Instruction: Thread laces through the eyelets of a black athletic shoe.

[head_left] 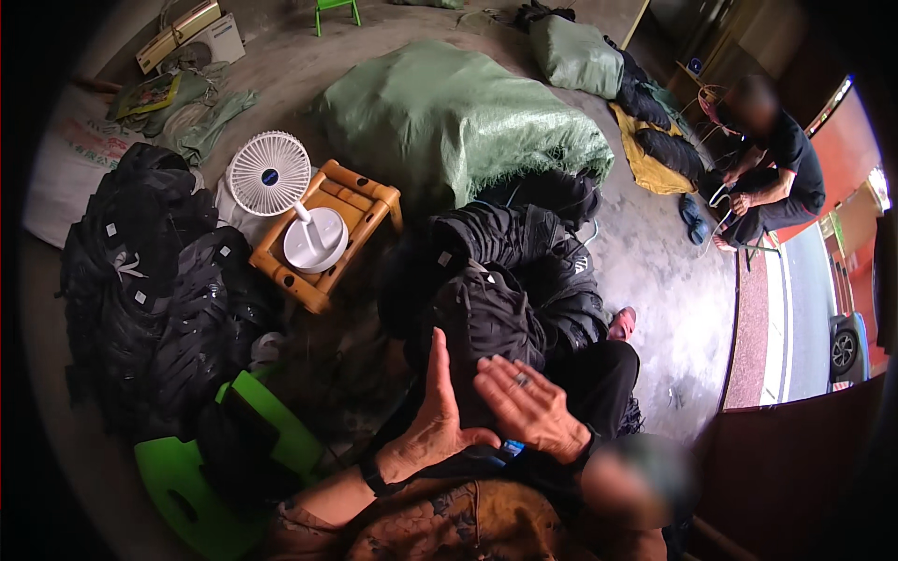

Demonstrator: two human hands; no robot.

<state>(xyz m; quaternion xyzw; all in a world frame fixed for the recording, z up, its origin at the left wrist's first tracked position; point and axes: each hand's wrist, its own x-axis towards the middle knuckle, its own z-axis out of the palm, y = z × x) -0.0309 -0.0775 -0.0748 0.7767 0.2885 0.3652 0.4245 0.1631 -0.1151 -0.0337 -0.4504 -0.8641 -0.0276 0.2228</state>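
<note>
Holding nothing w/ L hand (432,411), fingers straight up, thumb out; likewise empty w/ R hand (528,409), fingers flat tog. Facing black bag (493,315) just past fingertips (contact: can't tell; long axis lost in folds), heaped w/ other black bags (510,234). Set farther fwd w/ L. See no obstacle btwn. Leftward: white fan (269,175) on bamboo stool (344,194); beyond, green sack (444,112).

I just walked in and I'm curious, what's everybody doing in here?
The person's bare left hand and bare right hand are raised close together, open, with nothing visible in them, near a heap of black fabric goods. A round white fan stands on a brown bamboo stool to the left. Farther off, right, another person in dark clothes sits handling a thin white cord-like thing.
</note>
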